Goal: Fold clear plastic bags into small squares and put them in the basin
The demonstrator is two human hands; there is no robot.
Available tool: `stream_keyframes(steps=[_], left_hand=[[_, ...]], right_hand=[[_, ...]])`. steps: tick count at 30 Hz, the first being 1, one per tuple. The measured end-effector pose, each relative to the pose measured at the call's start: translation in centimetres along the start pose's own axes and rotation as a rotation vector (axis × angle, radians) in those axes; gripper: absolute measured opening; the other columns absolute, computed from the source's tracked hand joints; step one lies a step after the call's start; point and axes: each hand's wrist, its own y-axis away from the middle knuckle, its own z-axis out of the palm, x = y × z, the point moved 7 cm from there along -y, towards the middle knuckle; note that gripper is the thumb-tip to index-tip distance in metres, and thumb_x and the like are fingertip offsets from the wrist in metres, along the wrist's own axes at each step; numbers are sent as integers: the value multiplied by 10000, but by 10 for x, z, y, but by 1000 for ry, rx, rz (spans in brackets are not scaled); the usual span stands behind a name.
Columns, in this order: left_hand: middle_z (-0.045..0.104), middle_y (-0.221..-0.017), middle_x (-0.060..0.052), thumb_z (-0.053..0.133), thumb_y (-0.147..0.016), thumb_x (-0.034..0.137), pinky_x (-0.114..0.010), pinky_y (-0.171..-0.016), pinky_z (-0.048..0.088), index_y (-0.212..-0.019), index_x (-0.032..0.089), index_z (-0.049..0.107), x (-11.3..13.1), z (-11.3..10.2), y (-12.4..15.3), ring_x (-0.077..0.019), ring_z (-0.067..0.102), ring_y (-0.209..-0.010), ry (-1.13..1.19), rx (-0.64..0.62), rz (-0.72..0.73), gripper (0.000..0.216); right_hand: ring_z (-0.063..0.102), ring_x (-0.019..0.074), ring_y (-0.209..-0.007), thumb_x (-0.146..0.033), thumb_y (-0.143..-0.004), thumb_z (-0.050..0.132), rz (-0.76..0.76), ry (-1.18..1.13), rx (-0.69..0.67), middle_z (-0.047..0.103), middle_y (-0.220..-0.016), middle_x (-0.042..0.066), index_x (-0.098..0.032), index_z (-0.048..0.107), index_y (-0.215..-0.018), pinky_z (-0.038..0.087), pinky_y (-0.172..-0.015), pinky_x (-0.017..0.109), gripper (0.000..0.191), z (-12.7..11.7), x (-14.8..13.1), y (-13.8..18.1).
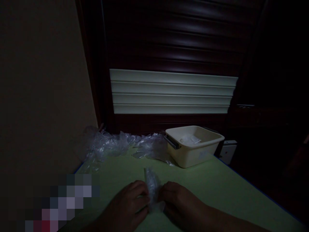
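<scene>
A small clear plastic bag [152,185] stands upright, a little crumpled, between my two hands over the green tabletop. My left hand [134,203] pinches its left side with bent fingers. On its right side, my right hand [176,199] has its fingers curled together against the plastic. A loose lower corner of the bag sticks out toward my right fingers. The room is dark, so I cannot make out whether anything is inside the bag.
A cream plastic bin [195,158] with dark handles stands at the table's back right, some clear plastic inside. Crumpled clear plastic bags [108,145] are heaped along the back left edge. Behind rises a dark slatted panel with a pale band [171,91]. A white box [228,153] sits beyond the table.
</scene>
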Motion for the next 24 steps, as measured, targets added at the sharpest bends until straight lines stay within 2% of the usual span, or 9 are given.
stream_keyframes(steps=[3,6,10,16,19,24], left_hand=[[643,-911,-28,620,-805,46,-250,-806,453,-853,182,676,0,1,-1,-176,571,-898,-1,-27,-31,154],[656,-894,-25,639,-793,49,-240,-782,454,-853,174,676,-6,4,-1,-169,589,-871,44,-45,-106,144],[670,-877,-14,616,-772,20,-234,-785,449,-875,183,668,-15,3,1,-159,603,-857,142,40,-177,200],[654,-804,-23,560,-807,76,-227,-733,453,-774,175,658,-13,5,0,-157,609,-802,166,73,-180,143],[664,-809,-15,537,-813,98,-233,-729,462,-805,185,662,-21,5,2,-155,618,-787,179,99,-277,153],[686,-886,-7,562,-795,117,-251,-765,482,-935,209,662,-33,9,5,-165,636,-816,211,120,-385,195]], right_hand=[[601,178,-794,-53,-755,500,27,-70,12,676,-866,82,-156,669,-876,446,-718,245,231,0,2,1],[602,168,-776,-59,-744,527,71,-109,10,677,-850,67,-160,674,-875,441,-706,235,222,0,3,1],[593,152,-718,-161,-828,525,94,-128,3,666,-797,53,-162,666,-855,426,-660,223,144,-2,2,1],[563,135,-636,-227,-874,503,137,-124,21,642,-719,51,-148,650,-751,388,-583,214,207,-3,6,0],[570,140,-637,-230,-868,518,203,-141,58,648,-715,53,-144,641,-741,384,-576,218,197,-2,14,0],[576,135,-625,-160,-828,527,275,-323,100,656,-740,36,-159,590,-835,392,-552,208,63,3,22,0]])
